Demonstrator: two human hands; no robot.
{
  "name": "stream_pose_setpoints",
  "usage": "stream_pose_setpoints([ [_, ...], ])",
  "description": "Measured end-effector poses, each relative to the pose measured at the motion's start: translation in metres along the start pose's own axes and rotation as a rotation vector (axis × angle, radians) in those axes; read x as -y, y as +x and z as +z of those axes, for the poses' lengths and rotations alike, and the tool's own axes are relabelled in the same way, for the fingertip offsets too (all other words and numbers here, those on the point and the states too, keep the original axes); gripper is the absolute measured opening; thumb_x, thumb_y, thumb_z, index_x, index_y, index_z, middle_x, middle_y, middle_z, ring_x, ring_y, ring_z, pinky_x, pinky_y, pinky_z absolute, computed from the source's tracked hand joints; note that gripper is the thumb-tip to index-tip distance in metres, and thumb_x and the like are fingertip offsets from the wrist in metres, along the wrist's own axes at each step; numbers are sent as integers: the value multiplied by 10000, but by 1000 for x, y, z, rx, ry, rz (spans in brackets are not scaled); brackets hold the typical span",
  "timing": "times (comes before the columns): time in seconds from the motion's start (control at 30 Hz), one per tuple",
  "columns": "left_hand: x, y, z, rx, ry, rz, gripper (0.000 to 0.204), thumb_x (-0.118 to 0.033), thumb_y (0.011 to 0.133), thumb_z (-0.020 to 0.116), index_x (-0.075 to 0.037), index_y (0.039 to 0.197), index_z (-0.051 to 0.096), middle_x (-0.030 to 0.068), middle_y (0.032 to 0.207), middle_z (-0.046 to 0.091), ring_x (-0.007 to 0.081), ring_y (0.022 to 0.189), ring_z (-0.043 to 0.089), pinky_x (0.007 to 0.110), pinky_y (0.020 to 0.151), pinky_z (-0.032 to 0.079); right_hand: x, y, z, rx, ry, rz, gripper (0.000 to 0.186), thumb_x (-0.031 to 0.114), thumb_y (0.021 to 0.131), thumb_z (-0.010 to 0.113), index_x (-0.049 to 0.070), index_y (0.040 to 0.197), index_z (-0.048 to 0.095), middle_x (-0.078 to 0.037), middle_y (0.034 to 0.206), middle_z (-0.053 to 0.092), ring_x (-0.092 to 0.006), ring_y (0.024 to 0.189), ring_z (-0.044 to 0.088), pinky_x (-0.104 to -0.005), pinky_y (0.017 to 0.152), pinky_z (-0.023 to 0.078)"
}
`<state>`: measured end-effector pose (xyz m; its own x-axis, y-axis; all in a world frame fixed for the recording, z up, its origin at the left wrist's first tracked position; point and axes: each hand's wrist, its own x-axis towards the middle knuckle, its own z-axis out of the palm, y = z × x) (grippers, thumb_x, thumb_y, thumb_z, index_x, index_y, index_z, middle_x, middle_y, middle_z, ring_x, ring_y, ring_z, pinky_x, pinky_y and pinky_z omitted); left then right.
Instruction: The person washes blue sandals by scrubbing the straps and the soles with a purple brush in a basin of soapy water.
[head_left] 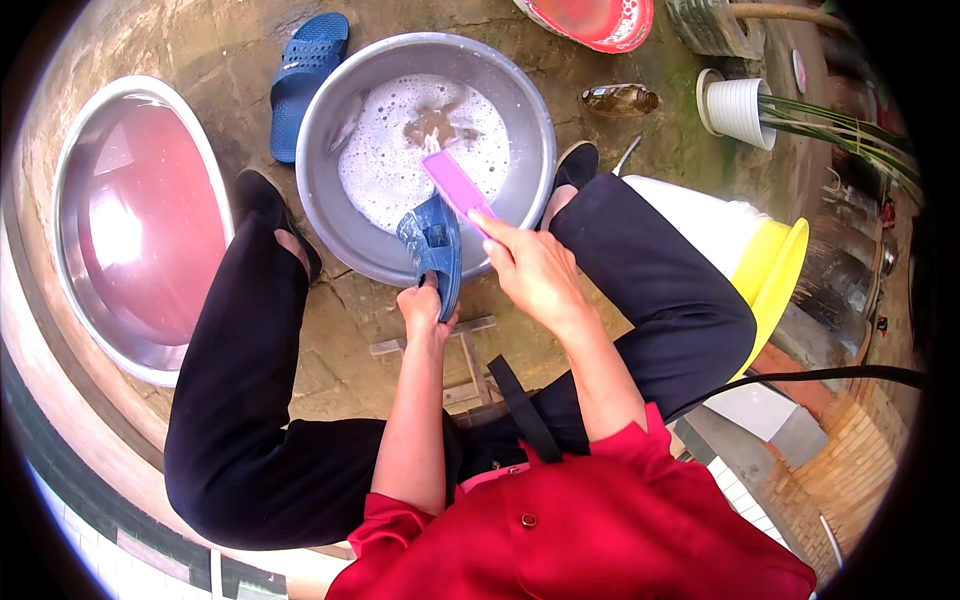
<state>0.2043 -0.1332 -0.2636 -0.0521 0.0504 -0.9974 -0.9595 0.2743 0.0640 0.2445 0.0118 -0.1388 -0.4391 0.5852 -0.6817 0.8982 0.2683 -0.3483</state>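
My left hand (426, 306) grips a blue slipper (436, 240) by its heel end, tilted over the near rim of a grey metal basin (325, 215). Soapy water (385, 150) with white foam fills the basin's bottom, brownish in one patch. In my right hand (530, 268) is the handle of a purple scrubbing brush (456, 184). Its pale bristle end hangs over the foam, just beyond the slipper's toe. Another blue slipper (300, 85) lies on the ground against the basin's far left side.
On the left stands a wide metal basin (64, 215) of reddish-looking water. A red basin (600, 25), a brown bottle (620, 99) and a white plant pot (735, 112) are at the far right. A yellow-rimmed white bucket (765, 260) sits beside my right leg.
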Motion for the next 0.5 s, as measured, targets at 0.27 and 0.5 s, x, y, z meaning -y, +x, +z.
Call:
stream_pose_setpoints([
  [0.27,5,3,11,-34,23,20,349,-237,981,543,12,739,508,122,543,518,226,364,483,328,293,256,-28,96,27,-17,-148,127,374,243,932,532,245,1302,590,-184,1062,677,-365,1011,642,-463,872,499],
  [0.5,8,-3,13,-41,67,116,311,-219,986,532,2,767,524,78,544,494,209,362,465,344,298,262,-68,96,33,-88,231,181,375,344,885,634,16,1067,626,-170,851,666,-296,789,652,-410,706,496],
])
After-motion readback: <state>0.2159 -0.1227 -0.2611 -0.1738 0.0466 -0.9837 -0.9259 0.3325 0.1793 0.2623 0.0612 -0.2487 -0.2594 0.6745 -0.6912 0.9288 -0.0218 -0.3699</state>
